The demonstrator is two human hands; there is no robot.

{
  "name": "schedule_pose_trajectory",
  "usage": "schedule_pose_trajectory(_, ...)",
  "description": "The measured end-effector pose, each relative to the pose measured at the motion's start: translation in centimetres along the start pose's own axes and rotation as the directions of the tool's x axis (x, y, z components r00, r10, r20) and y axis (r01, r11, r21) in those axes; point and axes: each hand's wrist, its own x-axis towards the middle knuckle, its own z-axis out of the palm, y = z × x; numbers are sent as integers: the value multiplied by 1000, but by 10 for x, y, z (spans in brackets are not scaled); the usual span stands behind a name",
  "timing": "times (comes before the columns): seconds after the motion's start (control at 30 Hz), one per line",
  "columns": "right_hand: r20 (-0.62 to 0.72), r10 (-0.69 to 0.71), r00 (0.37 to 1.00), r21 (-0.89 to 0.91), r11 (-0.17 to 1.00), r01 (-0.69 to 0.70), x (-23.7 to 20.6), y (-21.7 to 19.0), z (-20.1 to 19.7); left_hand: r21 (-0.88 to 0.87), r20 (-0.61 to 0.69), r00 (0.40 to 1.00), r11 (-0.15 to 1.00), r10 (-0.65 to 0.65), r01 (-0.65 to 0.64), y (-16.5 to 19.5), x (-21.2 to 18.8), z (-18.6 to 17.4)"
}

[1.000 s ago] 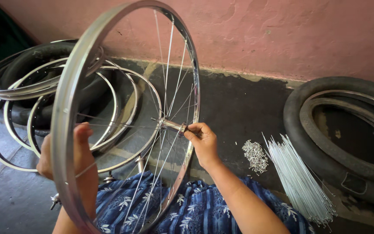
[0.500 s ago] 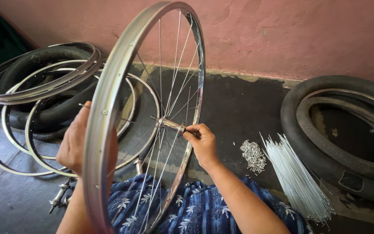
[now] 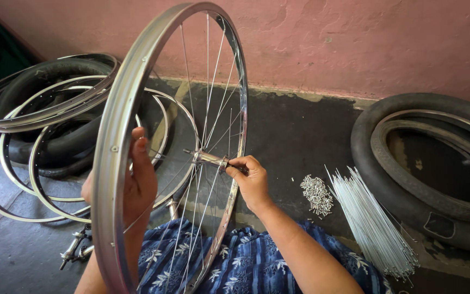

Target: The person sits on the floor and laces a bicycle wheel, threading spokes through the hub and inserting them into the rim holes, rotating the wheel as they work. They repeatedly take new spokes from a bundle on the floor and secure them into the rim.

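Wheel [image 3: 137, 136] stands upright over the lap and has swung more edge-on since a second ago. Left hand [image 3: 129, 179] moved up the rim, fingers wrapped round it; right hand [image 3: 251, 179] still pinches the hub [image 3: 210, 159]. Spokes [image 3: 371, 218] and nipples [image 3: 316, 193] lie on the floor [image 3: 300, 130], tyre [image 3: 425, 169] and rims [image 3: 39, 109] by the pink wall [image 3: 354, 43].

Loose spokes [image 3: 370, 218] lie beside nipples [image 3: 316, 193], near a tyre [image 3: 425, 163].
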Motion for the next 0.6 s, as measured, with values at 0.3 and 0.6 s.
schedule_pose_trajectory(0.3, 1, 31, 1000, 25, 999, -31, 1, -3, -1, -883, 399, 912, 228, -94, 410, -65, -28, 1)
schedule_pose_trajectory(0.6, -20, 45, 999, -5, 999, -45, 2, 0, -3, -860, 382, 872, 229, -305, 457, -74, -67, -19)
